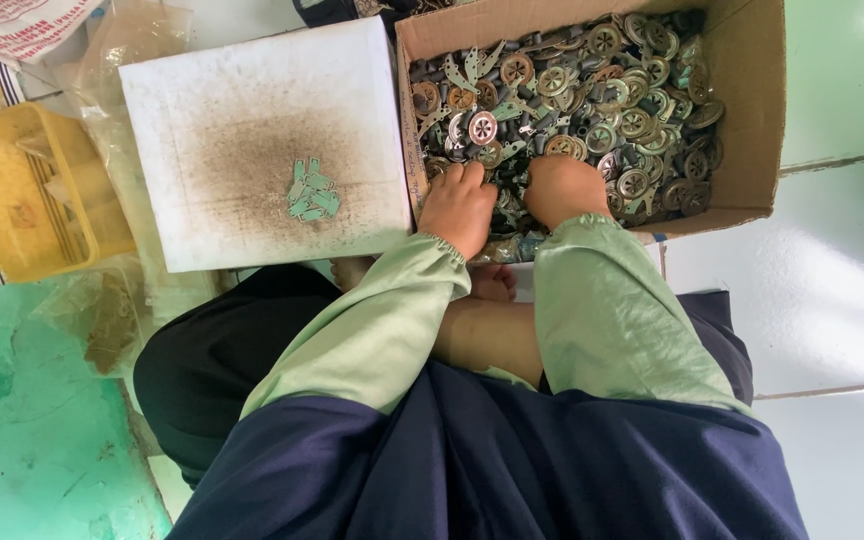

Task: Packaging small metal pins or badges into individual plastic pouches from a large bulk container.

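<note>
Beside white board: box w/ metal parts

Item: we sit on the floor with a cardboard box ahead of us, to the right. In it lies a heap of round metal discs and flat pieces. Our left hand and right hand rest side by side in the heap at its near edge. Left of the box, touching it, stands a board; on the board, a small cluster of flat tabs. Further left sits a tray.
</note>
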